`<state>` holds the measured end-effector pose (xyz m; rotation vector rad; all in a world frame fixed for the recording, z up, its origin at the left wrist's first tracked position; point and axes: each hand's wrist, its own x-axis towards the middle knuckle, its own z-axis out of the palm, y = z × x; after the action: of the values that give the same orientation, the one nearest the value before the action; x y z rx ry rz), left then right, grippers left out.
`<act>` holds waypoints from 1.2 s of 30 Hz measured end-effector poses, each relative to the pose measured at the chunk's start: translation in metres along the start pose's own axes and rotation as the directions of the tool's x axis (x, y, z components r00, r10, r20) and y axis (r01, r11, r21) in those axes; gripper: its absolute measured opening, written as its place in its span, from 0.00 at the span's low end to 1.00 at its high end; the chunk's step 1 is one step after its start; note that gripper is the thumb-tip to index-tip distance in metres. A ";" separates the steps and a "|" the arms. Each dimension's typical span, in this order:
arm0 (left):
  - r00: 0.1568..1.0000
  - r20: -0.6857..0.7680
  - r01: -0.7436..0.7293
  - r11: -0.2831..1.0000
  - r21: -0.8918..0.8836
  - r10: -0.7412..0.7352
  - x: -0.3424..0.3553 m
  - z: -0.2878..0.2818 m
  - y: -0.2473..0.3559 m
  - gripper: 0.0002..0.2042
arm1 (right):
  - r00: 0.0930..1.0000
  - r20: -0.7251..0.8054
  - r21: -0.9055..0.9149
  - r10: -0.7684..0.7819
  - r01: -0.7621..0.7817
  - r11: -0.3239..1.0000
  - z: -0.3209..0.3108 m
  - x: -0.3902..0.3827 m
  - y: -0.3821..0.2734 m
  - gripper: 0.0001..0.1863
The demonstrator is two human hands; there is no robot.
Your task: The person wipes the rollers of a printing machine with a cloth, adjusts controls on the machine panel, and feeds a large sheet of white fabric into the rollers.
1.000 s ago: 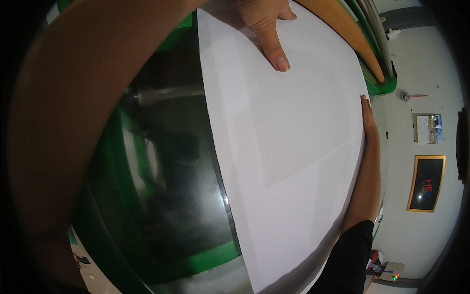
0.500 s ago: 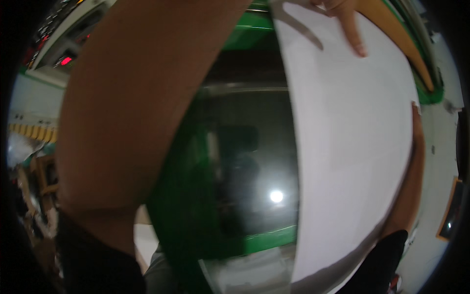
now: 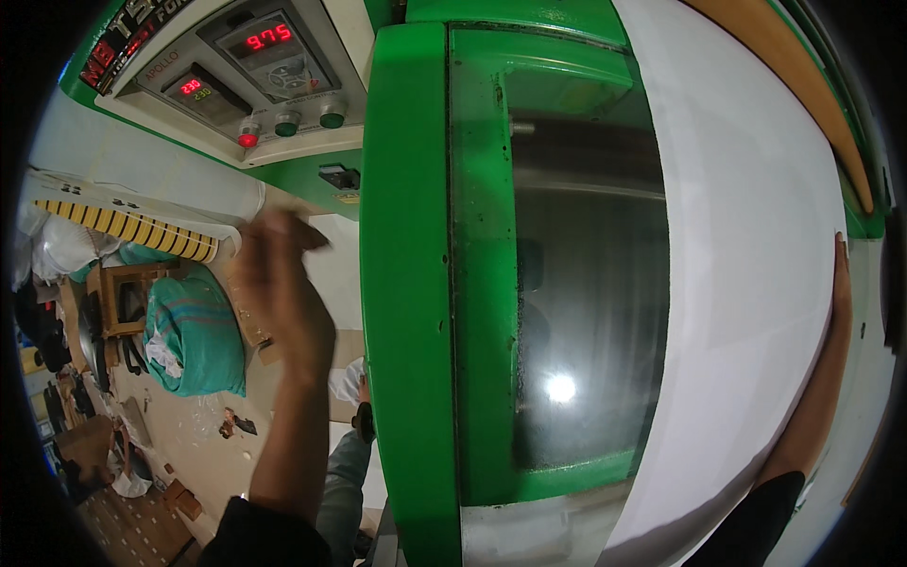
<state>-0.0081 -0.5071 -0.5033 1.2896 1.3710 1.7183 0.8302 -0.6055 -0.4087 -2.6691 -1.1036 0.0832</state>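
Note:
A large white sheet [image 3: 746, 236], paper or cloth, hangs curved over the right side of a green machine [image 3: 406, 283]. My right hand [image 3: 840, 248] is at the sheet's right edge, its fingertips closed on that edge; most of the hand is hidden. My left hand [image 3: 283, 269] is raised in the air left of the machine, apart from the sheet. Motion smears its fingers, and nothing held in it can be made out. Between the hands lies the machine's dark, glossy window [image 3: 590, 331], which reflects a bright light.
A control panel [image 3: 246, 80] with red lit displays and round buttons is at the upper left. A tan curved band [image 3: 803, 85] runs along the far right. On the floor at left are a green sack [image 3: 194, 331] and a wooden frame [image 3: 123, 298]. A person [image 3: 128, 463] is farther off.
My left arm has swung back from across the machine to its left side, uncovering the panel and floor. A finger seen over the sheet's top is gone. My right hand stays at the edge.

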 end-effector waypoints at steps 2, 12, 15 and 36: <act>0.983 0.125 0.100 0.967 0.235 -0.132 -0.048 -0.010 -0.060 0.07 | 1.000 0.003 0.004 -0.014 0.014 1.000 -0.001 0.005 -0.009 0.49; 0.348 0.736 -0.838 0.545 -0.035 0.581 -0.021 0.132 -0.030 0.15 | 1.000 0.002 0.027 -0.019 0.019 0.999 0.006 0.006 -0.014 0.47; 0.441 0.701 -0.797 0.604 0.017 0.561 -0.016 0.199 -0.040 0.11 | 1.000 -0.002 0.032 -0.009 0.009 0.999 0.003 0.005 -0.012 0.47; 0.444 0.894 -0.684 0.670 0.289 0.069 -0.003 0.249 -0.084 0.07 | 1.000 0.015 0.111 -0.016 0.014 0.994 -0.006 0.013 -0.022 0.43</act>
<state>0.2132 -0.3903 -0.5830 2.5797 1.0339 0.5142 0.8249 -0.5825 -0.3969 -2.5659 -1.0901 0.1585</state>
